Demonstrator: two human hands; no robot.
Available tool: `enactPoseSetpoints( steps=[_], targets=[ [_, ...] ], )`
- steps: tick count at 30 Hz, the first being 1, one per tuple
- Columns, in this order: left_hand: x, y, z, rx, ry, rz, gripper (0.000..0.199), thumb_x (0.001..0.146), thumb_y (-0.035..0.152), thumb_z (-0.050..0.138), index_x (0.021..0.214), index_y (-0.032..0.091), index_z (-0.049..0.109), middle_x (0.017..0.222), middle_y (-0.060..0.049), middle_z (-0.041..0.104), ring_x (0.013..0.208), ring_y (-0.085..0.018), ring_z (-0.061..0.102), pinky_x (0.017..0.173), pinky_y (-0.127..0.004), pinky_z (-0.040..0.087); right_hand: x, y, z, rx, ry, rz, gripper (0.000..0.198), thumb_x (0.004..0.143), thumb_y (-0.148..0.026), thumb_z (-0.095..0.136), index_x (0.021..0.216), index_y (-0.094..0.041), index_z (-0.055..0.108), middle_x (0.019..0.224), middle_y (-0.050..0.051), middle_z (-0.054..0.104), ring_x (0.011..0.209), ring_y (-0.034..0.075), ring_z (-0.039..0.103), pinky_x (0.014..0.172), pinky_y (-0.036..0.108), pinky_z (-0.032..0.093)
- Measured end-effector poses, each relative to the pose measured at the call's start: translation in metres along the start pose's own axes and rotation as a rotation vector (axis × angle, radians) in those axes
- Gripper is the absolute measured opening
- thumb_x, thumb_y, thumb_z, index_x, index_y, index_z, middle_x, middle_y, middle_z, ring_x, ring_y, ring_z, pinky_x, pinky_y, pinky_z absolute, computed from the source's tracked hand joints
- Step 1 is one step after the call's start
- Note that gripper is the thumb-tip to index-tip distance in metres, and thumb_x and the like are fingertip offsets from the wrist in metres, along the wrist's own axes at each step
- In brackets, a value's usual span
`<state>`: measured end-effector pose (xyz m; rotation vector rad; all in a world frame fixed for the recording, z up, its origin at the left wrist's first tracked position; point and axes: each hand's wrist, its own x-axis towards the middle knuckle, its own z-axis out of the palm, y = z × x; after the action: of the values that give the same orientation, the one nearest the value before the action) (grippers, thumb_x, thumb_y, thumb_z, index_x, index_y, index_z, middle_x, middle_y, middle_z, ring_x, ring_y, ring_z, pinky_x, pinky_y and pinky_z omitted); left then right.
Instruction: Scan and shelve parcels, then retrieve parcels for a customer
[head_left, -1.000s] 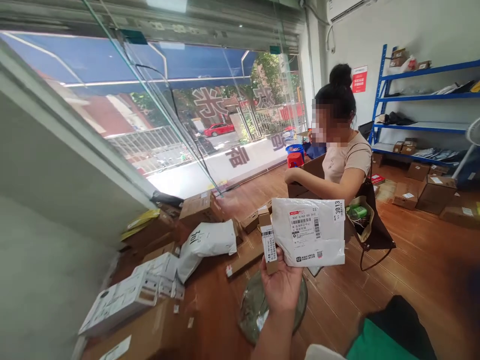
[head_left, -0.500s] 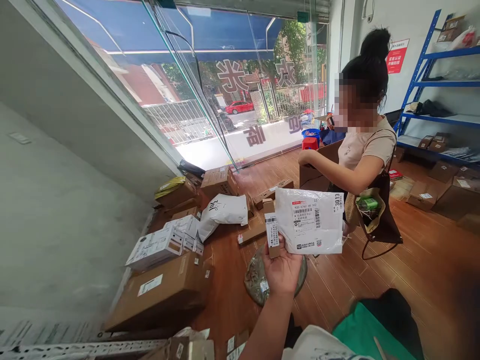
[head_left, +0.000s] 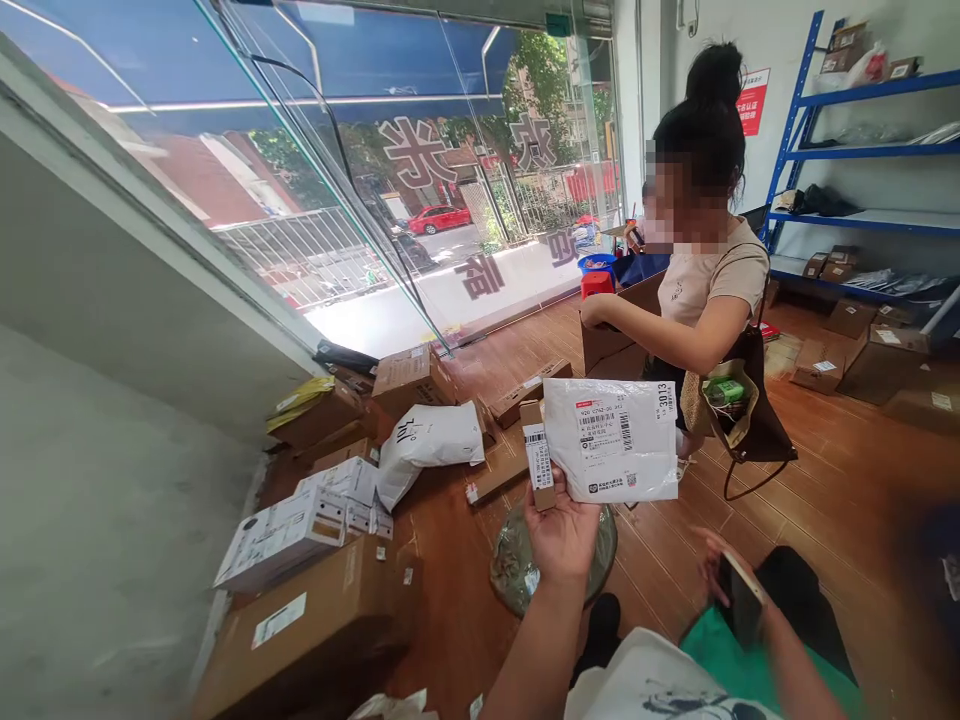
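My left hand (head_left: 564, 535) is closed on a white parcel bag (head_left: 637, 470) and a slim brown box (head_left: 541, 498). Printed labels on both face me, the bag's bearing the number 3013. The box stands upright at the bag's left edge, with my palm below. Lower right, my right hand (head_left: 712, 572) grips a dark smartphone (head_left: 739, 600) with a pale edge, slightly smeared by motion. Its screen content cannot be made out. Beneath my left hand, on the wooden floor, lies a round, plastic-wrapped greenish bundle (head_left: 510, 560).
Cartons (head_left: 300, 640), white boxes (head_left: 281, 535) and a white bag (head_left: 431, 445) line the left wall. A person (head_left: 709, 280) with a brown shoulder bag (head_left: 757, 420) holds an open carton (head_left: 611, 345) ahead. Blue shelving (head_left: 862, 218) stands at right, glass doors beyond.
My right hand has come into view at lower right, holding a smartphone. The view has swung a little to the right. My left hand still holds the parcel bag and box.
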<state>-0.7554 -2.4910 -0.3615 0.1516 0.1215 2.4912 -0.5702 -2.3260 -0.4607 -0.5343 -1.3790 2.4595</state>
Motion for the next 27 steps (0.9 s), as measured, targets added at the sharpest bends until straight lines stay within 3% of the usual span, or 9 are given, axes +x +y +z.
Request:
enactPoseSetpoints(
  steps=[2, 5, 9, 12, 18, 22, 27],
  targets=[
    [0.003, 0.006, -0.004, 0.003, -0.008, -0.016, 0.036, 0.094, 0.029, 0.043, 0.098, 0.018, 0.077, 0.103, -0.007, 0.079, 0.113, -0.020, 0.069, 0.118, -0.041, 0.033, 0.019, -0.002, 0.017, 0.012, -0.001, -0.028, 0.074, 0.061, -0.077, 0.078, 0.105, -0.018, 0.068, 0.045, -0.005, 0.056, 0.025, 0.009, 0.035, 0.029, 0.019, 0.020],
    [0.007, 0.018, -0.008, -0.004, -0.009, -0.042, 0.035, 0.094, 0.029, 0.044, 0.098, 0.017, 0.077, 0.104, -0.008, 0.079, 0.111, -0.020, 0.069, 0.117, -0.041, 0.035, 0.046, -0.009, 0.053, 0.028, -0.012, -0.082, 0.069, 0.062, -0.072, 0.080, 0.107, -0.022, 0.065, 0.057, -0.001, 0.066, 0.027, 0.008, 0.035, 0.029, 0.019, 0.016],
    [0.013, 0.038, -0.009, -0.016, -0.017, -0.083, 0.035, 0.095, 0.026, 0.043, 0.100, 0.018, 0.077, 0.105, -0.007, 0.079, 0.112, -0.020, 0.069, 0.117, -0.040, 0.035, 0.067, -0.016, 0.102, 0.045, -0.020, -0.128, 0.059, 0.061, -0.075, 0.078, 0.078, -0.021, 0.062, 0.052, -0.002, 0.062, 0.027, 0.007, 0.034, 0.028, 0.020, 0.019],
    [0.022, 0.055, -0.010, -0.031, -0.022, -0.098, 0.035, 0.095, 0.025, 0.043, 0.101, 0.017, 0.077, 0.108, -0.008, 0.079, 0.115, -0.020, 0.068, 0.118, -0.041, 0.032, 0.078, -0.016, 0.128, 0.056, 0.002, -0.145, 0.058, 0.065, -0.076, 0.075, 0.069, -0.021, 0.057, 0.049, -0.002, 0.060, 0.026, 0.007, 0.034, 0.026, 0.020, 0.022],
    [0.042, 0.085, -0.013, -0.038, -0.057, -0.151, 0.040, 0.096, 0.026, 0.040, 0.104, 0.020, 0.078, 0.108, -0.006, 0.079, 0.116, -0.019, 0.068, 0.122, -0.041, 0.025, 0.098, -0.016, 0.154, 0.053, 0.051, -0.161, 0.057, 0.065, -0.073, 0.077, 0.064, -0.021, 0.056, 0.049, -0.001, 0.061, 0.026, 0.007, 0.036, 0.024, 0.021, 0.024],
    [0.053, 0.098, -0.012, -0.035, -0.018, -0.153, 0.048, 0.098, 0.028, 0.032, 0.101, 0.019, 0.079, 0.106, -0.008, 0.079, 0.118, -0.020, 0.066, 0.122, -0.043, 0.026, 0.111, -0.016, 0.166, 0.056, 0.078, -0.161, 0.057, 0.062, -0.072, 0.080, 0.064, -0.021, 0.056, 0.047, -0.001, 0.062, 0.025, 0.007, 0.035, 0.024, 0.021, 0.025],
    [0.068, 0.111, -0.019, -0.043, -0.069, -0.183, 0.046, 0.097, 0.029, 0.034, 0.099, 0.018, 0.079, 0.111, -0.009, 0.078, 0.121, -0.019, 0.065, 0.121, -0.040, 0.027, 0.128, -0.013, 0.178, 0.052, 0.097, -0.158, 0.058, 0.060, -0.074, 0.080, 0.065, -0.021, 0.056, 0.045, -0.002, 0.061, 0.026, 0.008, 0.037, 0.024, 0.020, 0.027]
  ],
)
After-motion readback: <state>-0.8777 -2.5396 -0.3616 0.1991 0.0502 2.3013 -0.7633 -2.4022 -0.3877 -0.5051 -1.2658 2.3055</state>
